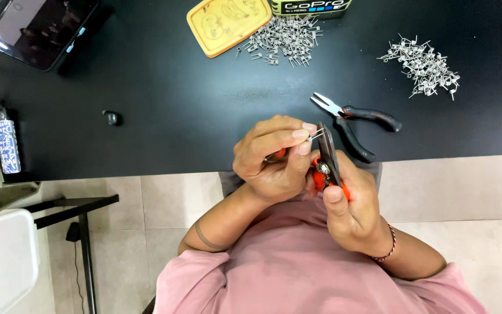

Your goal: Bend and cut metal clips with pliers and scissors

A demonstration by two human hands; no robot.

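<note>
2 piles of small wire coils lie on the black table [164, 99]. Head view: the pile at 12 o'clock [283, 38] sits beside a yellow tray [228, 23]; the pile at 2 o'clock [422, 67] lies well apart. Left hand [274, 163] pinches 1 wire coil [316, 135] between thumb and fingertips. Right hand [350, 209] is closed around orange-handled cutters [326, 163], blades at the coil's legs. Spare black-handled pliers [352, 125] rest at 1 o'clock of the hands. Judgement: 1 coil is in work; which pile is finished cannot be told.
</note>
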